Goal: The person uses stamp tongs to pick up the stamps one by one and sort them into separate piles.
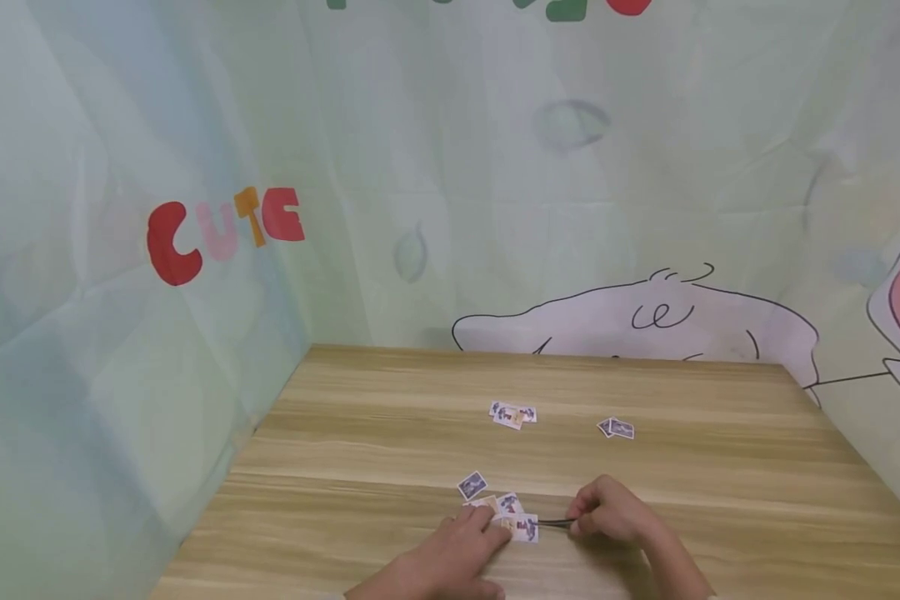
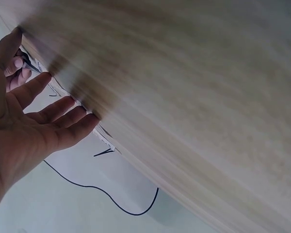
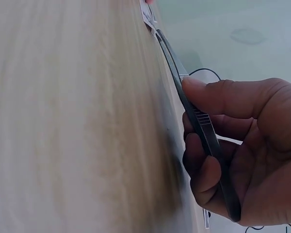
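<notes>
My right hand (image 1: pixel 617 512) holds dark metal tweezers (image 3: pixel 201 119) between thumb and curled fingers, low over the table. The tweezers' tips reach the right edge of a small printed card (image 1: pixel 527 527), as the right wrist view also shows at its top. My left hand (image 1: pixel 457 550) has its fingers extended, their tips resting on the small cards and the tabletop. Its fingers partly hide the overlapping cards under them. Another face-up card (image 1: pixel 509 503) lies just beyond, and a dark-backed card (image 1: pixel 472 485) sits apart above the left fingertips.
Farther back on the wooden table (image 1: pixel 390 433) lies an overlapping group of face-up cards (image 1: pixel 507 416). To its right are dark-backed cards (image 1: pixel 621 428), overlapping one another. A printed curtain (image 1: pixel 450 208) stands along the table's back and left edges.
</notes>
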Tool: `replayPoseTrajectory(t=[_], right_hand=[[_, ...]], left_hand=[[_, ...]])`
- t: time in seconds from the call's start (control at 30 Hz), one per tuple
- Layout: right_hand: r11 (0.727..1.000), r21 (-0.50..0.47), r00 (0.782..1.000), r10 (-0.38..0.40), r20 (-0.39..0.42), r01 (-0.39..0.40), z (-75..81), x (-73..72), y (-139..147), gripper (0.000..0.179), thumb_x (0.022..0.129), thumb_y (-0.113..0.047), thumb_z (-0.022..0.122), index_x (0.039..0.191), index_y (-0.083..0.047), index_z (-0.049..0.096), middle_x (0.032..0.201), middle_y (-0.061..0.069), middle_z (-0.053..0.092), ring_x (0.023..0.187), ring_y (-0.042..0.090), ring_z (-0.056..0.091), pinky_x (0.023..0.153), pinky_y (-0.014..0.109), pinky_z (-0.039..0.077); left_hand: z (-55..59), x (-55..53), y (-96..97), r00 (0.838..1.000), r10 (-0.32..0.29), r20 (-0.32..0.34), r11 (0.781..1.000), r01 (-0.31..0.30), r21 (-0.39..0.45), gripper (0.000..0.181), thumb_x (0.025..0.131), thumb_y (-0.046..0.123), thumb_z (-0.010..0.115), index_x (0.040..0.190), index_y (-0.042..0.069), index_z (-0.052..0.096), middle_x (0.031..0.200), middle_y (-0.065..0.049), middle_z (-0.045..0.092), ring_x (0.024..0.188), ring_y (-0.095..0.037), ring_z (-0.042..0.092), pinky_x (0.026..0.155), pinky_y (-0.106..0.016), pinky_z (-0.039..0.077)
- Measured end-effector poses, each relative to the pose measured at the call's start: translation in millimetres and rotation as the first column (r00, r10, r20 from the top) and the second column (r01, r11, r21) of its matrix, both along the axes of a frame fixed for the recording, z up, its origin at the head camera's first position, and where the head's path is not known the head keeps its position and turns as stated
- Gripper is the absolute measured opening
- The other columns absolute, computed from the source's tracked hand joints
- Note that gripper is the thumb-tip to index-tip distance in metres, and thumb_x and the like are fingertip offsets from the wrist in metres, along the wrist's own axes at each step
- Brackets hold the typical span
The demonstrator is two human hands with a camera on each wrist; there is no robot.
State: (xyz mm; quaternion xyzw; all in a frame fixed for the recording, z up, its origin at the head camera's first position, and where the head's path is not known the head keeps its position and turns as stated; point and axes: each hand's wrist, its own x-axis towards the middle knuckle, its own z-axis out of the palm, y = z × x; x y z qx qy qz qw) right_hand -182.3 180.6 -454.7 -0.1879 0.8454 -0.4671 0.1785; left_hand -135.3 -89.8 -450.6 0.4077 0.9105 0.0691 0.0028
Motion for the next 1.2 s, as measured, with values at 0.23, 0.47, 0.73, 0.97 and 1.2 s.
replayPoseTrajectory(t=[0.23, 0.47, 0.73, 0.97, 1.2], right_hand=[[1.000, 0.017, 0.999, -0.003, -0.045, 0.004, -1.7, -2.4, -2.4, 0.007, 0.072, -0.001, 0.069, 0.078, 0.001, 0.067, 0.068, 0.000, 0.060, 0.063, 0.016, 0.049, 0.056, 0.026, 0.039], [1.000, 0.002, 0.999, -0.016, -0.041, 0.016, -2.8, -0.5, -0.3, 0.008, 0.072, -0.002, 0.069, 0.079, 0.002, 0.067, 0.069, 0.001, 0.060, 0.064, 0.016, 0.050, 0.057, 0.026, 0.040], [0.997, -0.007, 0.997, -0.077, -0.026, 0.077, 1.6, 14.1, 15.4, 0.009, 0.073, -0.005, 0.068, 0.080, 0.000, 0.066, 0.073, 0.002, 0.059, 0.068, 0.020, 0.051, 0.063, 0.034, 0.041], [0.995, -0.019, 0.995, -0.099, -0.020, 0.099, 4.7, 14.7, 19.3, 0.011, 0.074, -0.007, 0.068, 0.082, 0.000, 0.066, 0.074, 0.003, 0.059, 0.069, 0.021, 0.050, 0.063, 0.034, 0.040], [0.991, -0.011, 0.989, -0.137, -0.050, 0.136, 6.9, 16.0, 26.5, 0.009, 0.074, -0.006, 0.069, 0.082, 0.000, 0.066, 0.079, 0.004, 0.061, 0.074, 0.021, 0.051, 0.065, 0.033, 0.042]], left_hand=[[1.6, -1.0, -1.2, 1.000, 0.006, 0.008, 1.000, -0.006, 0.000, 0.060, 0.072, 0.048, 0.072, 0.120, 0.015, 0.057, 0.111, -0.002, 0.048, 0.098, -0.015, 0.045, 0.076, -0.029, 0.046], [0.4, -2.7, -2.2, 0.999, -0.023, -0.033, 1.000, 0.023, -0.007, 0.059, 0.073, 0.048, 0.071, 0.119, 0.015, 0.058, 0.111, -0.002, 0.049, 0.098, -0.015, 0.047, 0.077, -0.029, 0.046], [-0.2, -4.7, -6.1, 0.990, -0.086, -0.113, 0.995, 0.091, 0.035, 0.054, 0.072, 0.044, 0.073, 0.116, 0.014, 0.060, 0.107, -0.003, 0.052, 0.096, -0.012, 0.050, 0.078, -0.025, 0.046], [5.5, -3.6, -8.8, 0.991, -0.091, -0.098, 0.992, 0.099, 0.083, 0.052, 0.073, 0.039, 0.073, 0.116, 0.014, 0.061, 0.111, -0.005, 0.053, 0.098, -0.013, 0.051, 0.081, -0.026, 0.046], [13.6, -3.8, -11.0, 0.998, -0.023, -0.051, 0.993, 0.028, 0.111, 0.051, 0.073, 0.037, 0.073, 0.117, 0.014, 0.061, 0.118, -0.009, 0.053, 0.105, -0.018, 0.051, 0.088, -0.033, 0.044]])
